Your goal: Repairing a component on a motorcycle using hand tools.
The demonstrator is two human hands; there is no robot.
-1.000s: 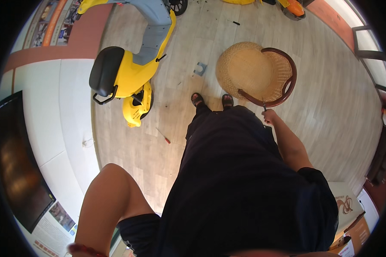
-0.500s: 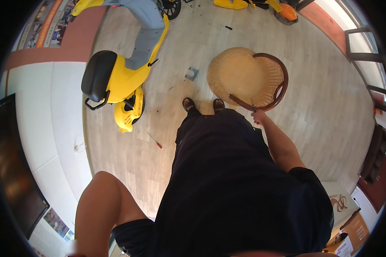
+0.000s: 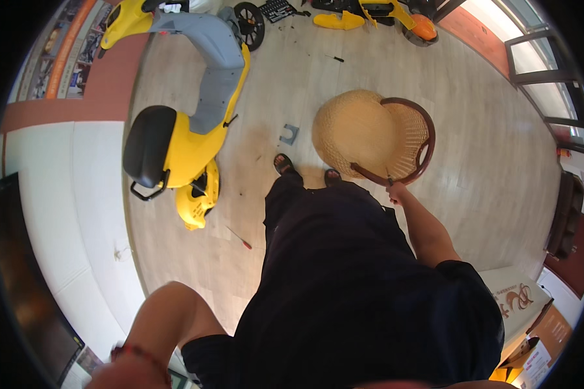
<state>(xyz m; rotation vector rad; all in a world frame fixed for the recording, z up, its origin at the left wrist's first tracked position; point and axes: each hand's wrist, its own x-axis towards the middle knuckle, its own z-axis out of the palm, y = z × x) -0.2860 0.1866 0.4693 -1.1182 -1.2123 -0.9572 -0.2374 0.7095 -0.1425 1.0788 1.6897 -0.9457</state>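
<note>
Down by my right side, my right hand (image 3: 396, 192) is closed round a thin dark tool (image 3: 390, 177) whose tip points away from me; its kind is too small to tell. Just beyond that hand stands a woven rattan chair (image 3: 353, 129) with a rounded seat and a curved brown armrest rail (image 3: 428, 129). I cannot tell whether the tool touches the chair. My left hand (image 3: 128, 375), with a red band at its wrist, is raised close at the lower left; it is blurred and cut off, its fingers hidden.
A yellow and grey scooter (image 3: 194, 139) with a black seat stands at the left. On the floor lie a red-handled screwdriver (image 3: 246, 244), a grey U-shaped plate (image 3: 289, 135) and a black-handled tool (image 3: 335, 58). Yellow panels (image 3: 339, 21) and an orange helmet (image 3: 424, 29) lie far off; boxes (image 3: 516, 301) stand lower right.
The whole view has tilted, so the scooter, chair and floor things sit lower in the picture. My left forearm has bent, bringing its wrist and blurred hand into view. My right hand keeps its grip.
</note>
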